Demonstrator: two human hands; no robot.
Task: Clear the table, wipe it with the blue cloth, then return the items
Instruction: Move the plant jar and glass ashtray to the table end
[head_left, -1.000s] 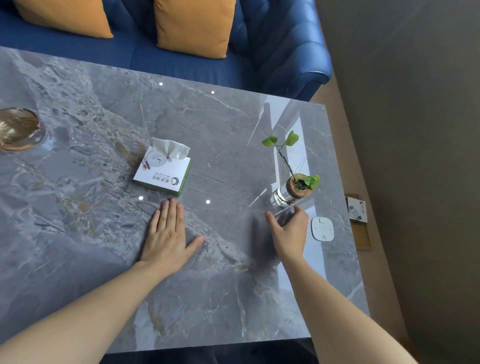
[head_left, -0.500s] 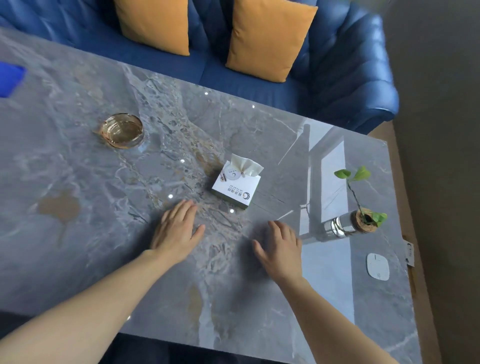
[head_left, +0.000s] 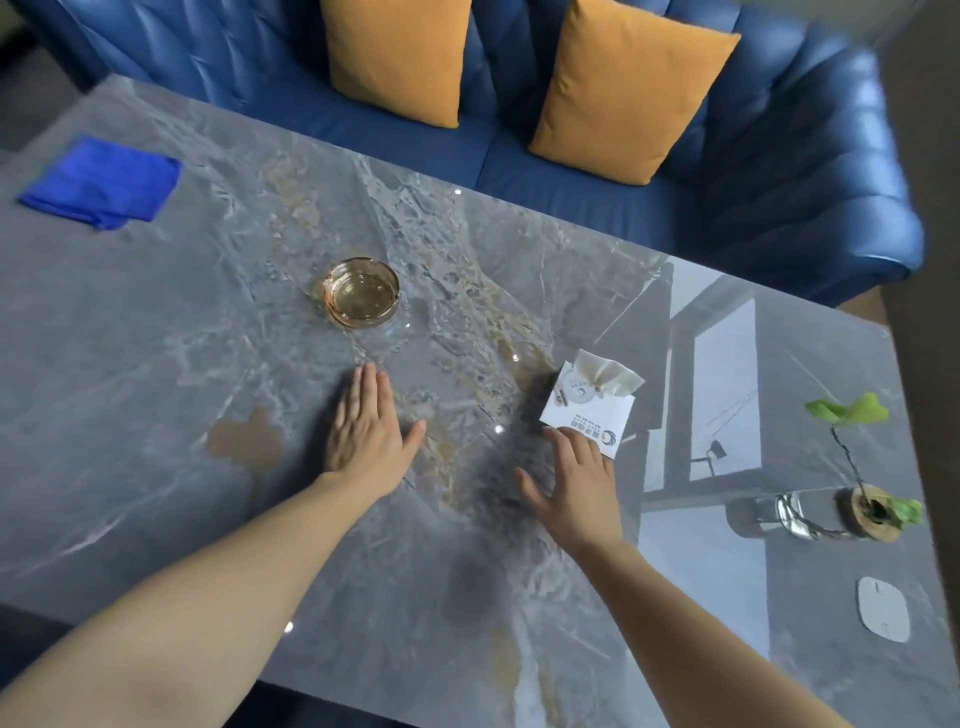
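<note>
Both my hands lie flat and spread, holding nothing: left hand (head_left: 366, 434) mid-frame, right hand (head_left: 576, 480) touching the tissue box (head_left: 589, 413). Box light, crushable; I'd grip its sides. Glass ashtray (head_left: 361, 292) heavy, slick, breakable. Blue cloth (head_left: 101, 182) soft, upper left.

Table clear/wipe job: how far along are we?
Done: nothing visibly. The ashtray, tissue box, plant vase and white puck all sit on the table.
In hand: nothing. The left hand lies flat and empty; the right hand is open beside the tissue box.
Left: clearing, wiping with the folded blue cloth at the far left, returning items.
</note>
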